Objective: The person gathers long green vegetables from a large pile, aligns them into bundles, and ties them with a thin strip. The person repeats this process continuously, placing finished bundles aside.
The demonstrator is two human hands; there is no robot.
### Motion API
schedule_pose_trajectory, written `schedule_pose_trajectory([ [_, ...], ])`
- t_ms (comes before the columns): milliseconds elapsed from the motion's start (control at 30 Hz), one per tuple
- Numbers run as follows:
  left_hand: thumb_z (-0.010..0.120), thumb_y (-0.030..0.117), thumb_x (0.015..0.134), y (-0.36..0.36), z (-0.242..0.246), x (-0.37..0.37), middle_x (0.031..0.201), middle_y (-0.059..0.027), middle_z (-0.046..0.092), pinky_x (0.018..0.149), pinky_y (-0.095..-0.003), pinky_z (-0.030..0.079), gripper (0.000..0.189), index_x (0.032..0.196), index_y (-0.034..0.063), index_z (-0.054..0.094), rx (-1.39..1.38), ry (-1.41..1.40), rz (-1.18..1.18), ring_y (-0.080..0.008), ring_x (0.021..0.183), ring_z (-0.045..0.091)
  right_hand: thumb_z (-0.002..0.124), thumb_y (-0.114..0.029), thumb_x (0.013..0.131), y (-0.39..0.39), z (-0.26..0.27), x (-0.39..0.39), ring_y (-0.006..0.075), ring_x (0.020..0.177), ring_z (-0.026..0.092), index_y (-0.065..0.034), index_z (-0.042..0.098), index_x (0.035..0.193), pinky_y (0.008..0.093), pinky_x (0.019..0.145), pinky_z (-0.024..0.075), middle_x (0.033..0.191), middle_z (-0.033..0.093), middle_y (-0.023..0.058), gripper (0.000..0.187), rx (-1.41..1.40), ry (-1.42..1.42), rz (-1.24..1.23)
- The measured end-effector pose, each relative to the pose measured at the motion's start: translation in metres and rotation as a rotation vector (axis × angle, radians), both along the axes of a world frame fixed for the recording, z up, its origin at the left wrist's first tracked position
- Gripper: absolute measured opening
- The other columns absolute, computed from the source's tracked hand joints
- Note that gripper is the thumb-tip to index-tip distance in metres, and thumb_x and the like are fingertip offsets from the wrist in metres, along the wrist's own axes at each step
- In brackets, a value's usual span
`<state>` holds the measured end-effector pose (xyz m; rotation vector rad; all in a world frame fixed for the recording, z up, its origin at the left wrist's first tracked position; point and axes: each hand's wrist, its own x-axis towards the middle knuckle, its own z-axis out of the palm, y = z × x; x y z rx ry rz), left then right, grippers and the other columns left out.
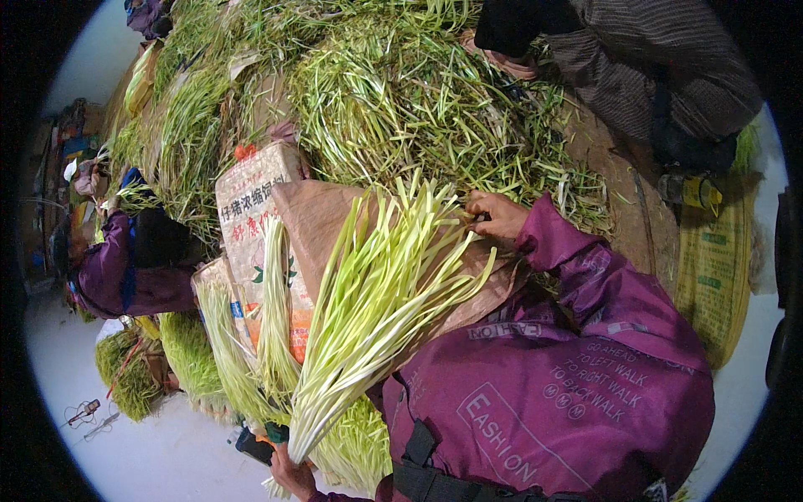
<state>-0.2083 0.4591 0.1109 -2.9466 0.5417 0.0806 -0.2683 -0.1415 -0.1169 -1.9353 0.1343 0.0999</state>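
Observation:
A large fanned bundle of pale yellow-green chives [370,282] lies slantwise before me, its white stem ends toward the lower left. My left hand [293,474] grips the bundle by those white ends. At the leaf tips on the upper right is my right hand [499,213], fingers curled; whether they pinch a leaf is hidden. Brown woven cloth [313,210] lies under the leaves. Two smaller bundles, a narrow one [276,301] and a looser one [226,351], lie left of mine, beside a printed woven sack [238,207].
A big heap of loose leaves and trimmings [426,100] fills the top. Another person in a purple sleeve [150,292] works at left; a seated person's dark trousers [633,69] show upper right. More chives [357,445] stand below, near a black object [254,447]. A yellow-capped bottle [690,191] lies at right.

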Motion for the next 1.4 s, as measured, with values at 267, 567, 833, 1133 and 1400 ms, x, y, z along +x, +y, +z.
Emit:
schedule_pose_trajectory([
  [267, 0.060, 0.000, 0.068, 0.002, -0.002, 0.001, 0.076, -0.0157, 0.054, 0.059, -0.0454, 0.039, 0.024, 0.092, 0.0031, 0.058, -0.011, -0.009, -0.007, -0.0387, 0.072, 0.055, 0.064, -0.012, 0.078, -0.005, 0.000, -0.017, 0.0127, 0.071, 0.053, 0.0029, 0.056, 0.090, 0.0312, 0.067, 0.0439, 0.076, 0.057, 0.0080, 0.020, 0.232, 0.078, -0.099],
  [567, 0.061, 0.002, 0.069, -0.002, 0.002, 0.003, 0.079, -0.0169, 0.057, 0.061, -0.0445, 0.041, 0.027, 0.096, 0.0040, 0.060, 0.005, 0.035, 0.020, -0.0389, 0.076, 0.056, 0.058, -0.022, 0.090, -0.011, 0.008, -0.036, 0.0044, 0.057, 0.048, -0.0057, 0.058, 0.079, 0.0211, 0.050, 0.0429, 0.063, 0.050, -0.0039, 0.019, 0.544, 0.196, -0.276],
  [833, 0.066, 0.013, 0.073, 0.066, -0.009, 0.000, 0.096, -0.0164, 0.064, 0.074, -0.0379, 0.049, 0.043, 0.114, 0.0046, 0.058, 0.105, -0.039, -0.105, -0.0272, 0.084, 0.062, 0.056, -0.018, 0.085, 0.018, -0.009, -0.015, 0.0081, 0.061, 0.047, -0.0084, 0.055, 0.071, 0.0271, 0.058, 0.0428, 0.064, 0.048, -0.0039, 0.017, 0.466, 0.121, -0.341],
  [1133, 0.058, 0.003, 0.066, -0.006, 0.014, 0.009, 0.083, -0.0155, 0.061, 0.061, -0.0436, 0.048, 0.043, 0.109, 0.0088, 0.059, 0.117, -0.039, -0.165, -0.0350, 0.074, 0.058, 0.058, -0.024, 0.082, 0.028, -0.074, -0.007, 0.0247, 0.064, 0.057, -0.0046, 0.063, 0.090, 0.0371, 0.061, 0.0468, 0.074, 0.061, 0.0115, 0.021, 0.008, 0.359, -0.371],
  [1400, 0.062, 0.004, 0.070, -0.007, 0.008, 0.007, 0.090, -0.0187, 0.060, 0.067, -0.0426, 0.046, 0.037, 0.106, 0.0055, 0.060, -0.055, 0.018, -0.130, -0.0378, 0.082, 0.058, 0.056, -0.023, 0.084, 0.006, -0.136, -0.054, 0.0200, 0.065, 0.054, -0.0083, 0.059, 0.096, 0.0333, 0.058, 0.0460, 0.075, 0.056, 0.0076, 0.019, 0.157, 0.387, -0.628],
])
